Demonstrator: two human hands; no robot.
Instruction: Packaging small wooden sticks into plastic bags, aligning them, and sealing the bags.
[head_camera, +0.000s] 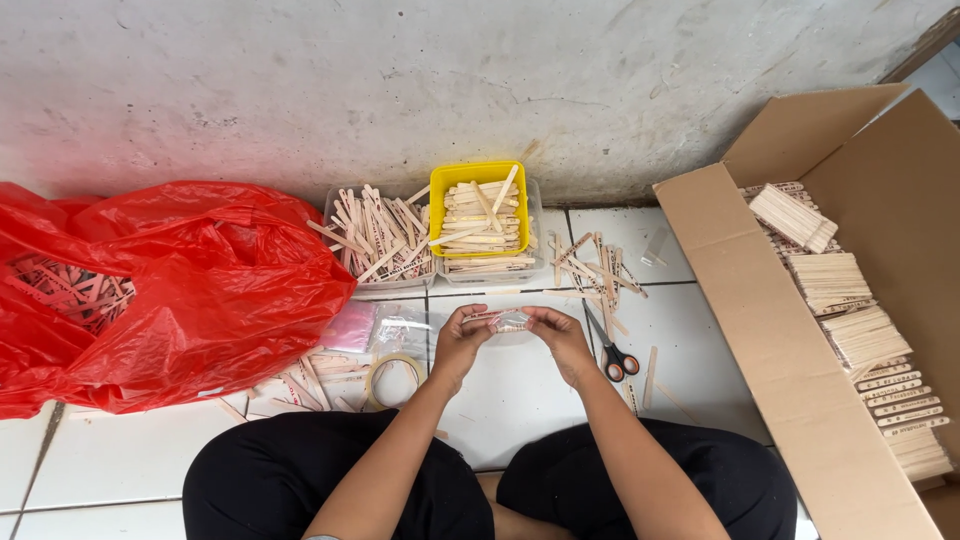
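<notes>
Black-clad knees (330, 470) fill the near edge of the view, the person sitting cross-legged on the white tiled floor (110, 460). Both forearms reach forward to a small packet of wooden sticks (508, 320) in a clear wrapper, held crosswise above the floor between the two hands. The left hand (462, 338) pinches the packet's left end with its fingertips pressed together on it; the right hand (560, 335) has the same kind of grip on the right end.

Just right of the right hand lie scissors (612, 355) with black and orange handles, blades pointing far. A single loose stick (651, 377) lies beside them. Left of the left hand, a roll of clear tape (391, 378) rests on the floor, with small clear bags (385, 325) just beyond it and scattered sticks (315, 378) to its left.

Farther off, against the grey wall (480, 80), stand two tubs: a clear tub (378, 238) of jumbled sticks on the left and a yellow tub (480, 212) of stacked sticks on the right. A loose pile of sticks (595, 265) lies right of them.

A large red plastic bag (190, 290) sprawls on the far left, sticks showing in its open mouth. On the right, an open cardboard box (770, 330) holds neat bundles of sticks (850, 300).
</notes>
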